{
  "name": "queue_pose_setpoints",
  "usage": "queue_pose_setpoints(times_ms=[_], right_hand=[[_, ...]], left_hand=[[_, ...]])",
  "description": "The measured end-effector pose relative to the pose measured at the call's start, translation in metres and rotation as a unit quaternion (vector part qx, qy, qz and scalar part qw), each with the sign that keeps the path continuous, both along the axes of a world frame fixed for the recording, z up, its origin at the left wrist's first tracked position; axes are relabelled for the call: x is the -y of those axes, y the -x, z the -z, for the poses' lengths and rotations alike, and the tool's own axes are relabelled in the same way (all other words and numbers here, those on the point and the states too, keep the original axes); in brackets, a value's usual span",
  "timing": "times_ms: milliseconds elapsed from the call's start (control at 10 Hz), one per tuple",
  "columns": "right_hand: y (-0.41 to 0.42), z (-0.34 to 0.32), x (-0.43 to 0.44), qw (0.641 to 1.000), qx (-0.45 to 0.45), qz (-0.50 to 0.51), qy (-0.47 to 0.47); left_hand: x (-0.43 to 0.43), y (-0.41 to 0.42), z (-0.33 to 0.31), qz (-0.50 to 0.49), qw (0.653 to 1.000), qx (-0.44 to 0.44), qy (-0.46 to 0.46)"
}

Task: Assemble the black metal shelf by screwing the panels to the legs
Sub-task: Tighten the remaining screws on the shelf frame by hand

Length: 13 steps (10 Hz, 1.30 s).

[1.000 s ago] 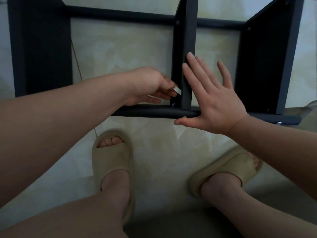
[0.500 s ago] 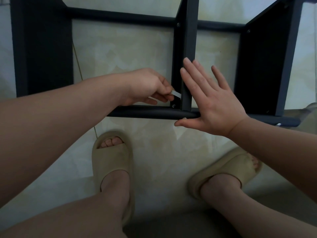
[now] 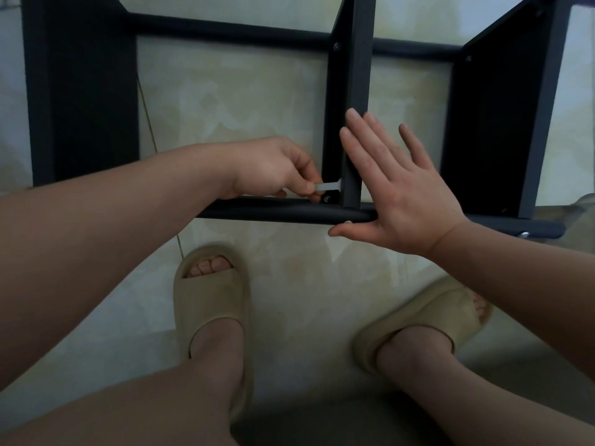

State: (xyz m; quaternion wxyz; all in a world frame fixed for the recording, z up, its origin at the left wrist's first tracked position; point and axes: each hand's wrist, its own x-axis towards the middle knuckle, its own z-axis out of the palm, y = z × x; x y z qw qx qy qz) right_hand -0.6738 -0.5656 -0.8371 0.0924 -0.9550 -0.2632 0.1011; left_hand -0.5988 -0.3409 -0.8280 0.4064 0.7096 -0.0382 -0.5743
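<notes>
The black metal shelf lies on its side on the tiled floor. Its near leg (image 3: 273, 211) runs left to right, the far leg (image 3: 225, 27) along the top. A middle panel (image 3: 354, 75) stands edge-on between them, with a left panel (image 3: 83, 91) and a right panel (image 3: 495, 123) beside it. My left hand (image 3: 273, 170) pinches a small silver wrench (image 3: 327, 186) just above a screw (image 3: 327, 198) in the corner where the middle panel meets the near leg. My right hand (image 3: 396, 188) lies flat with straight fingers against the middle panel's right side, its thumb under the near leg.
My two feet in beige slippers, the left slipper (image 3: 211, 300) and the right slipper (image 3: 425, 320), stand on the pale floor just in front of the near leg. Another screw head (image 3: 524, 234) shows at the leg's right end. A thin cord (image 3: 151, 123) crosses the floor at left.
My left hand has shifted slightly down and swung the wrench toward the corner screw. My right hand stays flat on the panel, almost unmoved.
</notes>
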Motion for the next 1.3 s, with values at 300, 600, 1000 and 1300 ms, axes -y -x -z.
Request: queue_pose_setpoints(times_ms=[300,600,1000,1300], right_hand=[[0.000,-0.001,-0.001,1.000,0.001,0.004,-0.004],[0.001,0.000,-0.001,1.000,0.001,0.004,-0.003],[0.000,0.000,-0.001,1.000,-0.003,0.009,-0.009],[0.001,0.002,-0.001,1.000,0.009,0.008,-0.015]], left_hand=[[-0.003,-0.001,0.003,0.010,0.998,0.052,-0.027],[0.008,-0.012,0.000,-0.029,0.990,0.135,-0.016],[0.022,-0.001,0.013,-0.264,0.961,-0.083,-0.026],[0.024,-0.004,0.010,-0.285,0.950,-0.131,-0.010]])
